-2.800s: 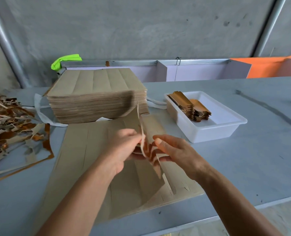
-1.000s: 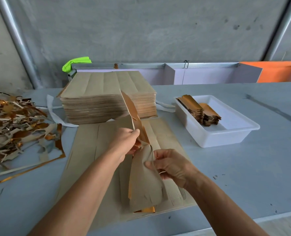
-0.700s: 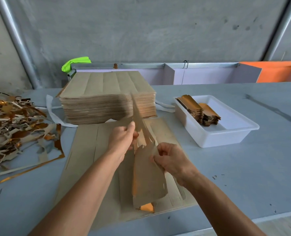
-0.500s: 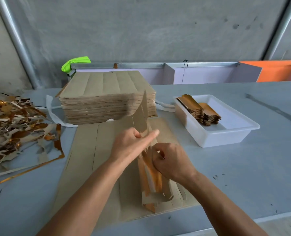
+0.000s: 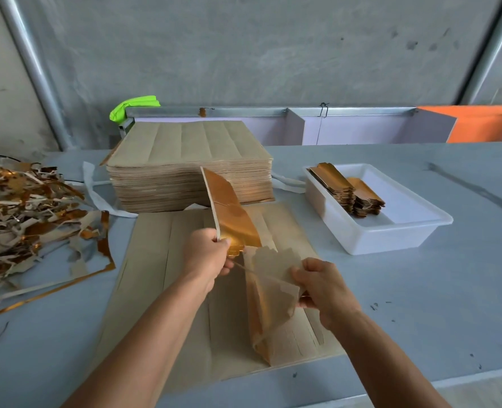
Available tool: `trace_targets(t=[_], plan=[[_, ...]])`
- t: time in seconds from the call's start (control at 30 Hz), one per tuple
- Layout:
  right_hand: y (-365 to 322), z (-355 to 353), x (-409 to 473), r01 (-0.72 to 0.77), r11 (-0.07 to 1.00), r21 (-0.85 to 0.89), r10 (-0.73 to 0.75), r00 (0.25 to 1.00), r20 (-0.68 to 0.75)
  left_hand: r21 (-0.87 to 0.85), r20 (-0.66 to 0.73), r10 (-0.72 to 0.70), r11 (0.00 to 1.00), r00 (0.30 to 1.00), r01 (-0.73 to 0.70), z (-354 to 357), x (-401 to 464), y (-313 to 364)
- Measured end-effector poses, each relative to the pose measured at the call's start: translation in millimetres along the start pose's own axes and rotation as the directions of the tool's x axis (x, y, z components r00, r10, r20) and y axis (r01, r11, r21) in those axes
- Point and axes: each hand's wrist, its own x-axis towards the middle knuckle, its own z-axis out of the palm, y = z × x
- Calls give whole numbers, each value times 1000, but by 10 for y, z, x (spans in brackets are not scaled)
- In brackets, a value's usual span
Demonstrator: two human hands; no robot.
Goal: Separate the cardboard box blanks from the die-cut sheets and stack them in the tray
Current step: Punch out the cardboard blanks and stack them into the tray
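A brown die-cut sheet (image 5: 161,278) lies flat on the table in front of me. My left hand (image 5: 207,254) grips the lower end of a gold-faced strip (image 5: 232,213) that stands tilted up toward the back. My right hand (image 5: 321,285) pinches a second brown piece (image 5: 270,293), gold on its inner side, whose lower end rests on the sheet. The two pieces meet between my hands. A tall stack of die-cut sheets (image 5: 190,169) sits behind. The white tray (image 5: 391,234) at the right holds two low piles of gold box blanks (image 5: 346,191).
A heap of brown and gold offcuts (image 5: 23,213) covers the table's left side, with loose strips trailing toward me. White strapping (image 5: 92,189) lies beside the tall stack. A green cloth (image 5: 133,106) and an orange panel (image 5: 485,123) stand at the back wall.
My hands were close together on one folded bundle. Now they have moved apart, the left lifting the gold-faced strip upright while the right holds the other piece low.
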Motion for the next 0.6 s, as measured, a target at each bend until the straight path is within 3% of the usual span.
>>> trace_targets(t=[0.17, 0.3, 0.4, 0.47, 0.53, 0.6], plan=[[35, -81, 44, 114, 962, 246, -50, 967, -250, -68, -72, -7, 998, 997, 3, -46, 47, -39], [8, -222, 92, 163, 952, 257, -54, 921, -385, -126, -42, 17, 992, 999, -22, -127, 55, -79], [-47, -302, 162, 246, 969, -22, -228, 855, -465, -252, 88, 11, 968, 996, 12, -150, 25, -74], [-124, -271, 228, 324, 908, -267, -412, 808, -421, -309, 132, 2, 950, 991, 39, -128, -8, -64], [-230, -151, 281, 344, 781, -521, -552, 771, -318, -323, 159, 24, 946, 987, 29, -82, -42, -56], [-307, 8, 356, 327, 587, -741, -620, 770, -152, -325, 198, 64, 946, 978, 4, -27, -81, -39]])
